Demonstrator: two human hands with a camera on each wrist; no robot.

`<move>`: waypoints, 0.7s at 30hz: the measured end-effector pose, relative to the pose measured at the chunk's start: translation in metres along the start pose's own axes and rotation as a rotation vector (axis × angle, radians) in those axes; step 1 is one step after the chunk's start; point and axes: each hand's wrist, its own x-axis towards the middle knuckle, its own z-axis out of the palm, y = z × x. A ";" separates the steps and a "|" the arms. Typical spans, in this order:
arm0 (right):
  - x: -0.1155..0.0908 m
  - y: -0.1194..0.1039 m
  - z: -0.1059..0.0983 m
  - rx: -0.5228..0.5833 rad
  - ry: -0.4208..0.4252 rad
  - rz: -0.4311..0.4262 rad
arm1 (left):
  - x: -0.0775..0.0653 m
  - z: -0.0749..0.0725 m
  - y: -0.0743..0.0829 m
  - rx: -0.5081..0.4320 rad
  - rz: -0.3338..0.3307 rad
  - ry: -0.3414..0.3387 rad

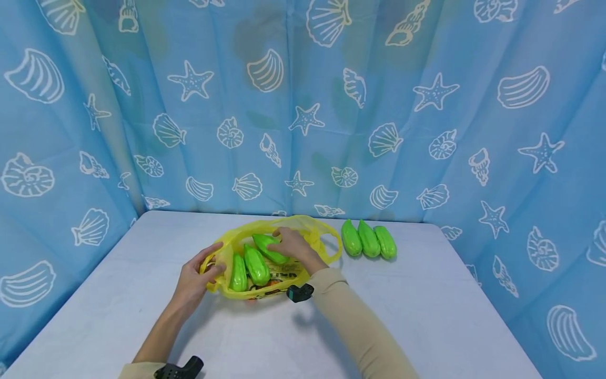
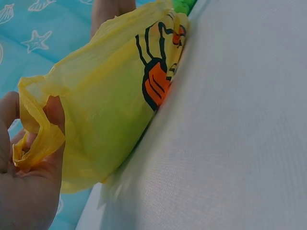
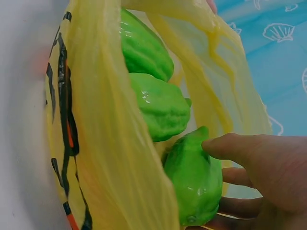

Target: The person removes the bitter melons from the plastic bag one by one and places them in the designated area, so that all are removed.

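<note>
A yellow plastic bag lies with its mouth open on the table. My left hand grips the bag's left edge by its handle, and the left wrist view shows the handle loop among the fingers. Two green bitter melons lie side by side inside the bag's left part. Reaching into the mouth, my right hand holds a third bitter melon, thumb near its tip and fingers along its far side. The palm side of this grip is partly hidden.
Three more bitter melons lie in a row on the white table, just right of the bag. The bag's right handle stands up as a loop beside them. A blue shell-print curtain hangs behind the table.
</note>
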 end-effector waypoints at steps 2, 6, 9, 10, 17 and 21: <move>-0.001 -0.002 0.001 -0.012 0.008 0.005 | 0.000 0.000 0.000 0.005 -0.003 0.002; -0.002 -0.002 0.002 -0.026 0.019 0.003 | 0.000 0.000 0.000 0.012 -0.004 0.003; -0.001 -0.001 0.002 -0.026 0.017 0.000 | 0.000 0.001 0.000 0.017 -0.005 0.008; -0.001 0.000 0.002 -0.025 0.017 0.000 | 0.000 0.001 -0.001 0.017 -0.004 0.010; 0.003 0.003 0.002 -0.029 0.015 0.003 | 0.002 0.004 -0.001 0.017 -0.005 0.015; 0.005 0.005 0.000 -0.030 0.018 0.003 | 0.003 0.005 0.001 0.024 -0.004 0.019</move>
